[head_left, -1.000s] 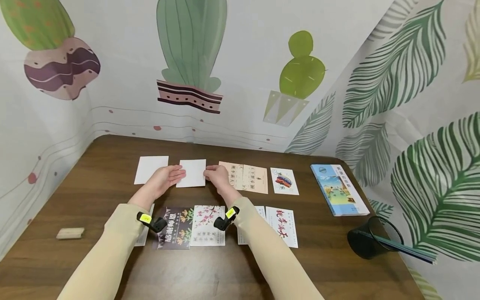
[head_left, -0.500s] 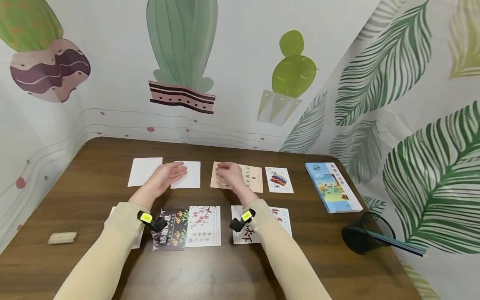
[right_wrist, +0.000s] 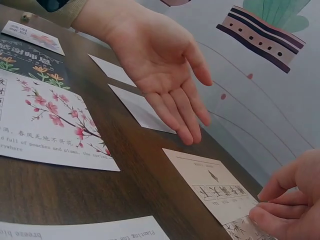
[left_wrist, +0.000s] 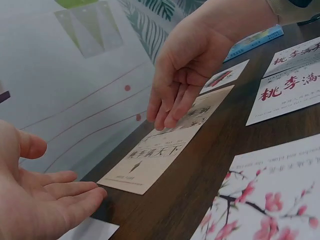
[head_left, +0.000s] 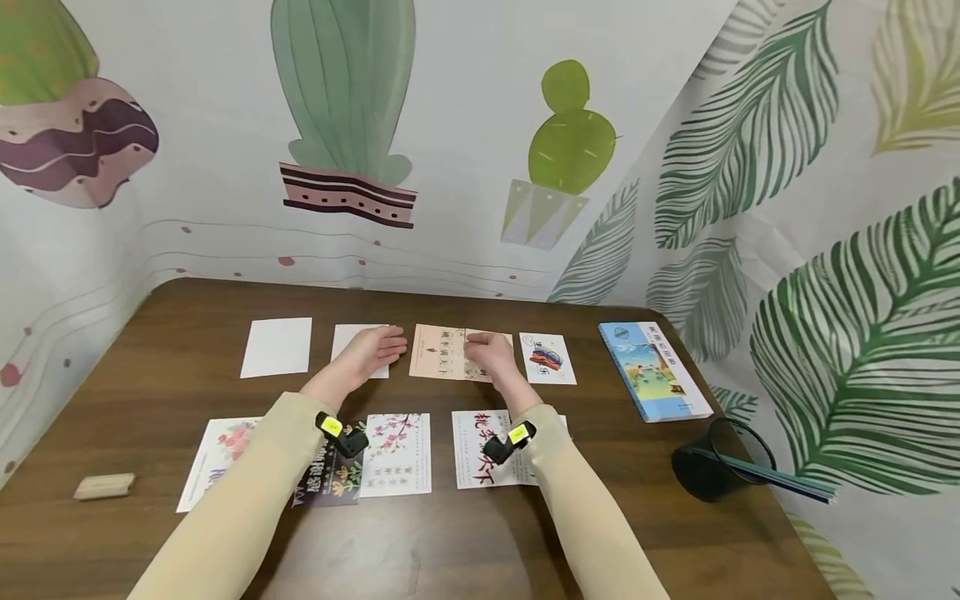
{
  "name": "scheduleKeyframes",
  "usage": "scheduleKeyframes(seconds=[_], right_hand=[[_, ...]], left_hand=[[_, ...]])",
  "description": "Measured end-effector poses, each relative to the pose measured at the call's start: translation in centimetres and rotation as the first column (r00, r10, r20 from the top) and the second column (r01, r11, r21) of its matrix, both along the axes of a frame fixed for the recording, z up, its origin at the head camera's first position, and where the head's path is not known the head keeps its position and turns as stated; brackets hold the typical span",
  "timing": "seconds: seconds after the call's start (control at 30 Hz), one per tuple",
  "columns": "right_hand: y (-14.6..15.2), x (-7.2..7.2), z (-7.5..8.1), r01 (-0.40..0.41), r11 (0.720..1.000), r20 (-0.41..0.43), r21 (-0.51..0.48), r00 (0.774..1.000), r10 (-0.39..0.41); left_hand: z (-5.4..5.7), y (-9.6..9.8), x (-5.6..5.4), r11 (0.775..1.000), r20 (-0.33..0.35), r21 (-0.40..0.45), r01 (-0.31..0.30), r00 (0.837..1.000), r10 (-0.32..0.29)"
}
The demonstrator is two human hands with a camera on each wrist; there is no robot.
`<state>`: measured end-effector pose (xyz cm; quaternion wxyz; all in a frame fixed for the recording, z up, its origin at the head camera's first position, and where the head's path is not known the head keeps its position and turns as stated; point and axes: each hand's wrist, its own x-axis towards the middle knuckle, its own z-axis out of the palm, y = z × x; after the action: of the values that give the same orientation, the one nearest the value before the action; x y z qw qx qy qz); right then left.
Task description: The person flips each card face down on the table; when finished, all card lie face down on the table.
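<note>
left hand (head_left: 370, 354) mid-frame, fingers straight and fairly close together, over white card (head_left: 347, 337); second white card (head_left: 276, 347) further left. right hand (head_left: 492, 356), fingers loosely bent, narrow thumb gap, over right end of peach print (head_left: 437, 354) at centre; contact unclear. blossom card (head_left: 396, 454) lower centre, book (head_left: 655, 371) right, black cup (head_left: 699, 473) lower right.

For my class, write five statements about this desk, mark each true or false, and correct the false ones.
1. The right hand is over the beige cards. True.
2. The left hand pinches a white card. False: it holds nothing; its fingers are stretched out.
3. The book lies to the right of the cards. True.
4. The cup is empty. False: sticks poke out of it.
5. The blossom-branch card lies in the row nearer the person. True.
</note>
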<state>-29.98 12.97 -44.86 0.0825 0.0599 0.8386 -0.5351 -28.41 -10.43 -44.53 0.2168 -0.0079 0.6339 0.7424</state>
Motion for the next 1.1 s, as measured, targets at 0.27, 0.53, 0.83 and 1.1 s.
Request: scheduleKeyframes(seconds=[0.27,0.53,0.83,1.1], right_hand=[[-0.3,0.0,-0.2,-0.006,1.000,0.004,0.019,1.000,0.005],[-0.4,0.1,0.0,-0.037,0.999,0.043,0.015,0.998,0.037],[-0.5,0.0,0.0,-0.047,0.999,0.032,0.027,0.998,0.046],[-0.8,0.1,0.0,-0.049,0.998,0.011,0.044,0.999,0.049]], left_hand=[[-0.6,0.1,-0.3,1.000,0.020,0.017,-0.007,1.000,0.007],[-0.5,0.6,-0.4,0.999,0.033,0.031,-0.010,0.999,0.009],[-0.2,1.1,-1.1,0.997,0.066,0.061,-0.044,0.997,0.040],[-0.3,1.3,-1.5,0.996,0.099,0.071,-0.059,0.994,0.052]])
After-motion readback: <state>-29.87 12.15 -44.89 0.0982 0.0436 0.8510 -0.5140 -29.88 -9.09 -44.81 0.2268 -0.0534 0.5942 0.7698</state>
